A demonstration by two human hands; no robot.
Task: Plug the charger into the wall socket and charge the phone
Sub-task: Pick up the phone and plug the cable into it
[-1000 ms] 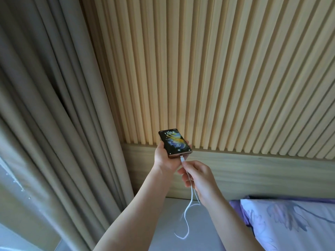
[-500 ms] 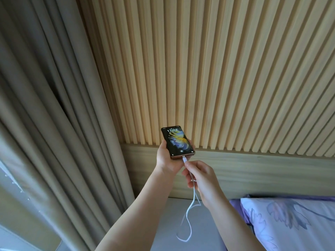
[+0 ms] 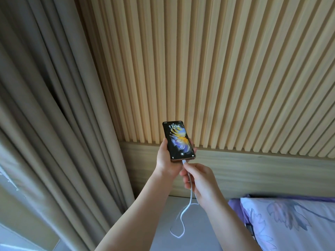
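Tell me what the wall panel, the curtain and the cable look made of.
Wall panel: pale wood or wood veneer, matte; faint grain runs along the vertical slats.
Curtain: beige woven fabric, matte, hanging in soft deep folds.
Cable: white, smooth, probably rubbery plastic; it loops limply below the right hand.
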